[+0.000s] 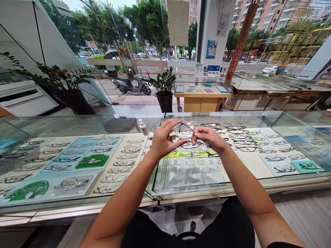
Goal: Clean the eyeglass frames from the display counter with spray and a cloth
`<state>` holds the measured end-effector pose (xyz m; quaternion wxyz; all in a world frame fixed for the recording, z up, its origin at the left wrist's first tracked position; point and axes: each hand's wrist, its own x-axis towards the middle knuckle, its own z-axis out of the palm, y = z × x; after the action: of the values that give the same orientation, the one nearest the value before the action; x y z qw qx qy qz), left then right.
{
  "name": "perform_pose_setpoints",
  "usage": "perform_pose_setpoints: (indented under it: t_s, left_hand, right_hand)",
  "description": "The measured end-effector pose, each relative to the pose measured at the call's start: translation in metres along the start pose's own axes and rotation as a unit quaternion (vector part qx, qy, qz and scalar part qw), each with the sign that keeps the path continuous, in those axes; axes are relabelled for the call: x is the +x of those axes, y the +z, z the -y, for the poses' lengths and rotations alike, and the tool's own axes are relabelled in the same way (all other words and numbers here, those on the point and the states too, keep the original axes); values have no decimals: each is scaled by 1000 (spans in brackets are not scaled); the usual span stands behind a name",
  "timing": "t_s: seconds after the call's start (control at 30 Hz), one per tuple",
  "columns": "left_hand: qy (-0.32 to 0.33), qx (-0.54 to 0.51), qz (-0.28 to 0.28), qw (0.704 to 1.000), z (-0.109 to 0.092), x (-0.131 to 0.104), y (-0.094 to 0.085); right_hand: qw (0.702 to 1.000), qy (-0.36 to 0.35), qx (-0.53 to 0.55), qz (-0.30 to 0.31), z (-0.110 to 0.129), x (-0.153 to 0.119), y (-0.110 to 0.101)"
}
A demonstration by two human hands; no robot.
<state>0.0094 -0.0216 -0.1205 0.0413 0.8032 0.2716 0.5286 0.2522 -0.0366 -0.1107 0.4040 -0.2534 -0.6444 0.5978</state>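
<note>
A pair of dark-framed glasses [188, 126] is held up above the glass display case [160, 179]. My right hand [208, 137] pinches the frame at its right side, thumb and fingers together. On the other side, my left hand [167, 137] is curved round the frame's left end, its thumb and forefinger spread apart. A small crumpled whitish piece [172, 135] sits in the left palm, partly covered by the fingers. Whether the left fingertips touch the frame is hard to tell. A small white bottle [143, 127] stands on the glass to the left of my left hand.
Rows of glasses [120, 163] lie inside the case on both sides. A potted plant [164, 89] stands beyond the case, near a wooden display table [201, 94]. A larger plant [69, 93] is at the left. My legs are close to the case's front edge.
</note>
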Motion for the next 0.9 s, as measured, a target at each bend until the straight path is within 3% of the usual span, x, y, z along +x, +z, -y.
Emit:
perform_pose_setpoints:
  t_s: [0.13, 0.33, 0.43, 0.53, 0.63, 0.8, 0.9]
  left_hand:
    - [8, 9, -28, 1000, 0, 1, 1]
    - [-20, 38, -104, 994, 4, -1, 1]
    - [-25, 51, -144, 988, 4, -1, -2]
    - [-21, 46, -188, 981, 0, 8, -11]
    - [-36, 28, -219, 975, -12, 30, -27]
    - [-11, 23, -259, 966, -51, 83, -61]
    - [7, 14, -271, 962, -74, 102, -72]
  right_hand:
    - [993, -57, 23, -100, -3, 5, -6]
    - [948, -105, 73, -292, -9, 14, -29]
    - [934, -132, 32, -332, -11, 15, -34]
    - [907, -202, -79, -360, -3, 12, -28]
    - [876, -269, -192, -352, 25, 7, -11]
    - [816, -330, -385, -277, 101, 2, 23]
    - [789, -346, -419, -286, 130, 0, 39]
